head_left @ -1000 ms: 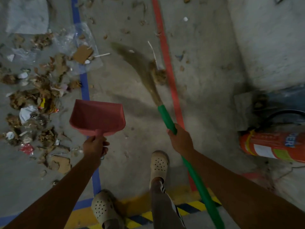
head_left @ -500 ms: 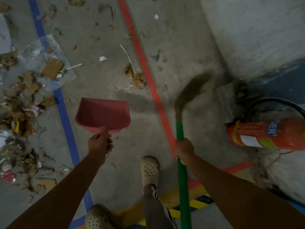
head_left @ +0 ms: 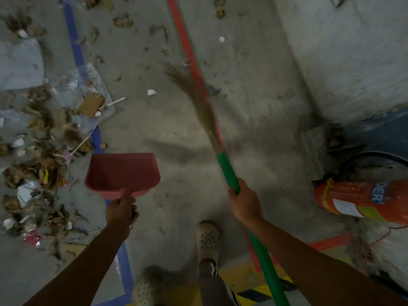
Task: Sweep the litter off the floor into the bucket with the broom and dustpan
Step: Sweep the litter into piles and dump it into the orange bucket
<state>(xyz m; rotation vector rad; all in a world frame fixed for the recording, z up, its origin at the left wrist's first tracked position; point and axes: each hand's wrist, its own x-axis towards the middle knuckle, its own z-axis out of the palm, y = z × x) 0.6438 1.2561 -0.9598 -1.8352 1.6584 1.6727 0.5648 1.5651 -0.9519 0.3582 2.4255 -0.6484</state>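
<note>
The left hand (head_left: pixel 121 209) holds a red dustpan (head_left: pixel 122 173) by its short handle, fingers (head_left: pixel 134 214) curled round it, with the pan's open mouth pointing away from the person. The right hand (head_left: pixel 245 203) grips the green handle of the broom (head_left: pixel 227 171), fingers clamped round it. The blurred brown bristles stretch forward across a red line (head_left: pixel 187 47) on the floor (head_left: pixel 254 120). Most of the litter (head_left: pixel 39 155), dry leaves, cardboard and plastic scraps, is heaped along the floor's left side around a blue line (head_left: pixel 76 47), just beside the dustpan. Smaller scraps lie scattered between the two lines. A fire extinguisher (head_left: pixel 364 199) lies at the floor's right edge by the wall (head_left: pixel 342 51). A pale shoe (head_left: pixel 207 237) stands between the arms.
</note>
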